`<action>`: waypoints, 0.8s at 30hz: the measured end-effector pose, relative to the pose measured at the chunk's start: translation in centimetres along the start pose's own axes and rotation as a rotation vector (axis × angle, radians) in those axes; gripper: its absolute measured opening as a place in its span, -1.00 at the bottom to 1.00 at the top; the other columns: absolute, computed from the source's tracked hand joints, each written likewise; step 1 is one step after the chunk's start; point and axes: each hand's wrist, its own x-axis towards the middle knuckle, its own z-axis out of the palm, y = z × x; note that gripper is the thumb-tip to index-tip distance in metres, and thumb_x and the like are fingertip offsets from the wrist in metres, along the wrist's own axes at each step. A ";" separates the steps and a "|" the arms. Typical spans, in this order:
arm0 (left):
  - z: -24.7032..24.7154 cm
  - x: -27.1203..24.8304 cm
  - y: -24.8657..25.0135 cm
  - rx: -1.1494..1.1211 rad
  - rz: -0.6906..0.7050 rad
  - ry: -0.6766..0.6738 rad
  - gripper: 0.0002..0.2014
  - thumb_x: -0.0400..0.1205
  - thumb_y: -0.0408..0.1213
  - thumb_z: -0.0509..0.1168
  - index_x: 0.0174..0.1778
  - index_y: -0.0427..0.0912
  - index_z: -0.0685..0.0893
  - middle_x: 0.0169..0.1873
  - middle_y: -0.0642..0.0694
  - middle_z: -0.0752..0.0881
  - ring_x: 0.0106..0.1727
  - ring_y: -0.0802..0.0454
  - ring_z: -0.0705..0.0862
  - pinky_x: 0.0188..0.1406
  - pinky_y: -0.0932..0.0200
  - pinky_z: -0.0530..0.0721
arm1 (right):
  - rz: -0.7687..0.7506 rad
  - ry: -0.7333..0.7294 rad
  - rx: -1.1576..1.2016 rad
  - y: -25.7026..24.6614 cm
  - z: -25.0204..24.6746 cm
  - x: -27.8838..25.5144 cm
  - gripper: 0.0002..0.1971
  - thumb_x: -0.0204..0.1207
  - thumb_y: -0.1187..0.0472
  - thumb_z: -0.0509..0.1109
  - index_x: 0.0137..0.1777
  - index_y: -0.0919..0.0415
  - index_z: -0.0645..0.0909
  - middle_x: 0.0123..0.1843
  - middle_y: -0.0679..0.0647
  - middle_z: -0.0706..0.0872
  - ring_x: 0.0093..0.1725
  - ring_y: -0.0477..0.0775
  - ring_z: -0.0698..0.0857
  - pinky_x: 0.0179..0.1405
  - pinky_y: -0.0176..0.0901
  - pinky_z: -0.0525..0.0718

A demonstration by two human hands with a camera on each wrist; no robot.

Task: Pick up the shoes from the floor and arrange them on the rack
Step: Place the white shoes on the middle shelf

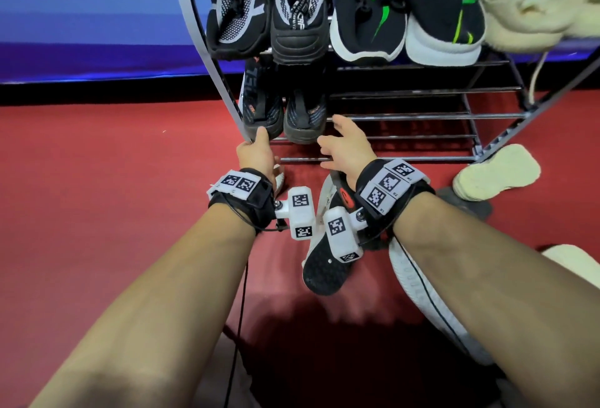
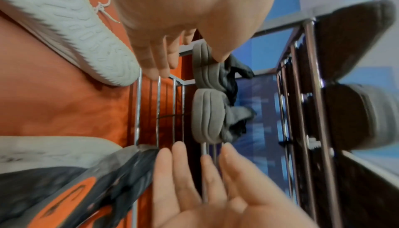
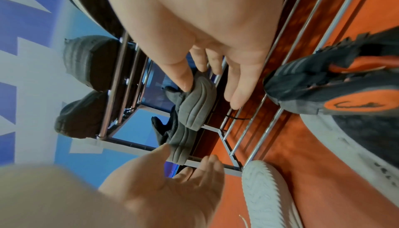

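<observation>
Down low, both hands, left [image 1: 256, 154] and right [image 1: 345, 144], fingers spread and holding nothing, reach toward dark shoes [image 1: 282, 115] paired on the rack [image 1: 406, 117], apparently squaring them.

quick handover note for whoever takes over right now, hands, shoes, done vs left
Left hand: open, at the toe of the left dark shoe on the rack's lower shelf.
Right hand: open, holding nothing, beside the second dark shoe.
Done: dark pair on the lower shelf, four black shoes above.
Left: black-and-orange shoe and cream shoe on the floor.
</observation>
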 end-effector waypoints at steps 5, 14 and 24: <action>1.0 -5.3 -1.7 0.146 -0.014 -0.101 -0.51 0.50 -0.09 0.35 0.26 -0.30 0.54 -0.36 -0.32 0.49 -0.49 0.00 0.45 -0.54 0.23 0.46 | 0.030 0.002 -0.029 -0.2 -3.7 -3.4 -0.35 0.59 0.39 0.33 0.66 0.15 0.24 0.63 0.15 0.36 0.07 0.16 0.67 0.14 0.19 0.74; 3.4 -15.0 -5.9 0.498 0.112 -0.343 -0.78 0.47 -0.27 0.35 -0.43 -0.09 0.45 -0.51 -0.09 0.54 -0.44 -0.06 0.48 -0.29 0.09 0.44 | 0.197 0.132 0.030 3.1 -12.2 -11.7 -0.48 0.60 0.38 0.30 0.55 0.14 0.35 0.05 0.14 0.62 -0.09 0.14 0.63 -0.12 0.02 0.72; 2.6 -18.9 -10.9 0.745 0.002 -0.514 -0.80 0.57 -0.36 0.30 -0.37 -0.05 0.59 -0.24 -0.16 0.66 -0.13 -0.12 0.61 0.05 -0.05 0.67 | 0.447 0.229 0.140 9.2 -18.8 -16.1 -0.58 0.62 0.35 0.27 0.46 0.14 0.41 0.21 0.19 0.54 0.18 0.25 0.66 -0.16 0.05 0.69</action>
